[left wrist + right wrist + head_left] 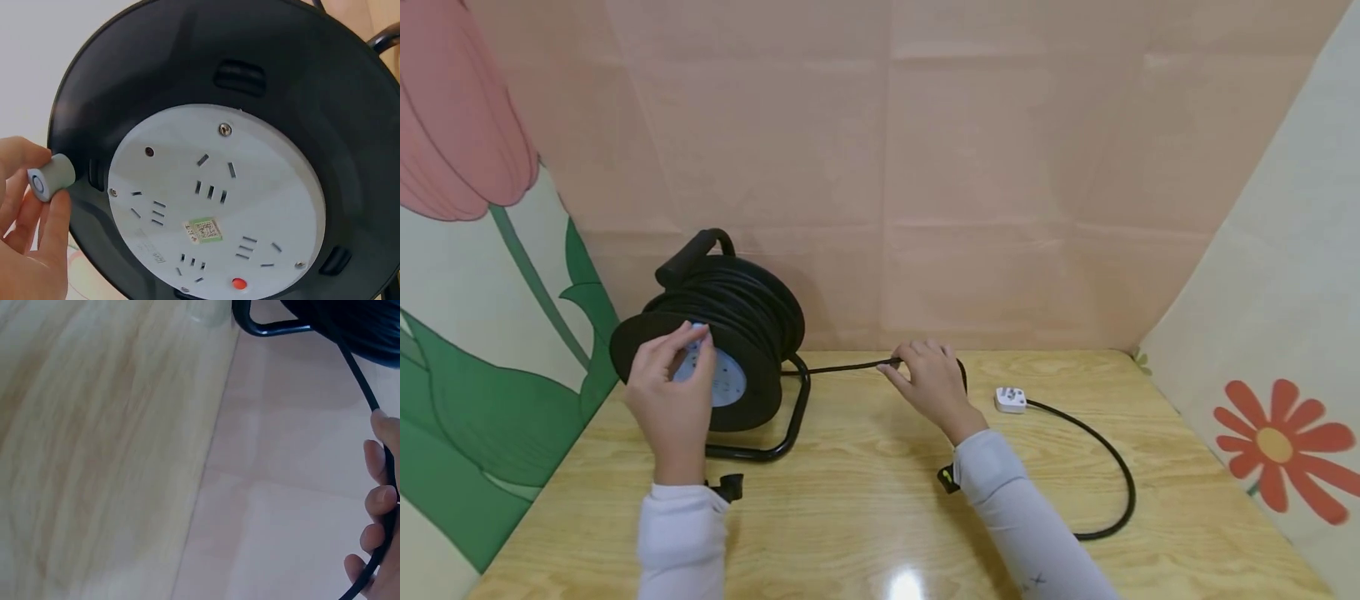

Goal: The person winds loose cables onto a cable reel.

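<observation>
A black cable reel (737, 308) wound with black cord stands at the left of the table on a tubular frame. Its side disc carries a pale round socket panel (212, 200) with a red button. My left hand (673, 392) pinches the small grey knob (55, 176) near the disc's rim between thumb and fingers. Between the reel and my right hand (934, 385) runs a stretch of black cord (842, 367). The fingers of that hand curl round the cord, as the right wrist view also shows.
A white plug (1011, 400) lies on the wooden table (850, 517), its cord looping round to the right and under the right forearm. Behind the table stands a pinkish backdrop (970, 167). Flower-patterned panels (1240, 292) flank both sides. The reel's handle (688, 257) sticks up at its top.
</observation>
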Tool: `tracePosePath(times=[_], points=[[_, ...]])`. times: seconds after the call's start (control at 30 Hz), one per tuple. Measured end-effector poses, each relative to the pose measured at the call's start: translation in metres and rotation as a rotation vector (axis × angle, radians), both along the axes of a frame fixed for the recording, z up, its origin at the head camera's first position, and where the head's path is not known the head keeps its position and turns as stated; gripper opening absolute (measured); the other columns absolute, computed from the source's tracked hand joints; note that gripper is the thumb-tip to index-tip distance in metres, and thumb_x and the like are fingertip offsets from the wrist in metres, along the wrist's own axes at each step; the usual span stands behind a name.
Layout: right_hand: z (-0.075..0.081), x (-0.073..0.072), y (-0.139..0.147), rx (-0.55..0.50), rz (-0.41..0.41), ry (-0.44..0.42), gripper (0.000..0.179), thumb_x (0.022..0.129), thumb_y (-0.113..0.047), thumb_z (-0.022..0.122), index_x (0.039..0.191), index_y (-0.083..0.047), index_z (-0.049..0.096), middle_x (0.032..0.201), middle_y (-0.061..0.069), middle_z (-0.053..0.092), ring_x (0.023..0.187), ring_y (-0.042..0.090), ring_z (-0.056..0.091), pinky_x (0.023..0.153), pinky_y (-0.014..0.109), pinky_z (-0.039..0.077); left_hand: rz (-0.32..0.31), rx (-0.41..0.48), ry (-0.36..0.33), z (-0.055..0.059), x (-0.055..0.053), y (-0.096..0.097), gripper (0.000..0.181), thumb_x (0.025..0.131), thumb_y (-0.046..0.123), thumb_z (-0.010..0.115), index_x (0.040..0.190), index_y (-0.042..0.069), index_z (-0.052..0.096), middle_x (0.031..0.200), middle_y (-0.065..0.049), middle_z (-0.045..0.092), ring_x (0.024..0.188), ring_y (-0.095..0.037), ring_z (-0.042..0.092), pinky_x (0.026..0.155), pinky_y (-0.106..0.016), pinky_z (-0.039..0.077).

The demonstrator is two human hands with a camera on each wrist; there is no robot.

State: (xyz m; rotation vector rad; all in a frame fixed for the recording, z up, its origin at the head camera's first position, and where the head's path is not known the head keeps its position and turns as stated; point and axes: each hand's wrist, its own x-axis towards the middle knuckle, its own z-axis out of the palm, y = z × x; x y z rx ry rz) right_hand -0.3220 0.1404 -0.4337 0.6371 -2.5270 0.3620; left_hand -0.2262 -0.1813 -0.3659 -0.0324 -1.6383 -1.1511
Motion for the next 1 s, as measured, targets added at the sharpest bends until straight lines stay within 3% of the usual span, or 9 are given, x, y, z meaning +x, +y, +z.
tracePosePath(times=[0.23, 0.4, 0.6, 0.77, 1.0], points=[[-0.003, 0.002, -0.011, 0.011, 0.027, 0.010, 0.023, 0.099, -0.044, 0.063, 0.099, -0.022, 0.068, 0.097, -0.004, 0.066, 0.082, 0.018, 0.049, 0.079, 0.038, 0.038, -0.013, -0.041, 0.001, -0.003, 0.001, 0.005, 0.005, 0.087, 0.007, 0.077, 0.091, 0.006, 0.080, 0.093, -0.007, 0.066, 0.100, -0.015, 0.066, 0.082, -0.015, 0.052], [-0.004, 0.006, -0.019, 0.014, 0.066, 0.013, 0.023, 0.099, -0.042, 0.063, 0.099, -0.020, 0.069, 0.097, -0.003, 0.067, 0.083, 0.019, 0.050, 0.080, 0.039, 0.040, -0.066, -0.077, -0.035, -0.002, 0.005, 0.009, 0.005, 0.086, 0.005, 0.078, 0.090, 0.005, 0.080, 0.094, -0.009, 0.066, 0.091, -0.018, 0.064, 0.078, -0.014, 0.050], [-0.006, 0.010, -0.031, 0.044, 0.105, -0.009, 0.019, 0.102, -0.033, 0.060, 0.110, -0.018, 0.069, 0.102, -0.003, 0.068, 0.092, 0.020, 0.054, 0.076, 0.037, 0.039, -0.093, -0.168, -0.139, -0.002, 0.010, 0.010, 0.006, 0.085, 0.008, 0.079, 0.090, 0.010, 0.080, 0.089, -0.006, 0.064, 0.079, -0.015, 0.061, 0.072, -0.016, 0.047], [-0.007, 0.016, -0.038, 0.064, 0.116, -0.049, 0.018, 0.104, -0.026, 0.057, 0.116, -0.021, 0.070, 0.101, -0.005, 0.065, 0.092, 0.018, 0.054, 0.072, 0.035, 0.035, -0.139, -0.210, -0.259, -0.001, 0.013, 0.011, 0.006, 0.088, 0.015, 0.078, 0.093, 0.012, 0.079, 0.086, -0.003, 0.061, 0.075, -0.010, 0.061, 0.068, -0.009, 0.048], [-0.012, 0.018, -0.046, 0.091, 0.103, -0.054, 0.020, 0.104, -0.033, 0.057, 0.115, -0.024, 0.070, 0.092, -0.009, 0.061, 0.082, 0.014, 0.049, 0.072, 0.033, 0.034, -0.169, -0.240, -0.372, -0.001, 0.015, 0.010, 0.008, 0.089, 0.022, 0.078, 0.091, 0.014, 0.078, 0.086, -0.001, 0.063, 0.075, -0.011, 0.062, 0.066, -0.008, 0.047]])
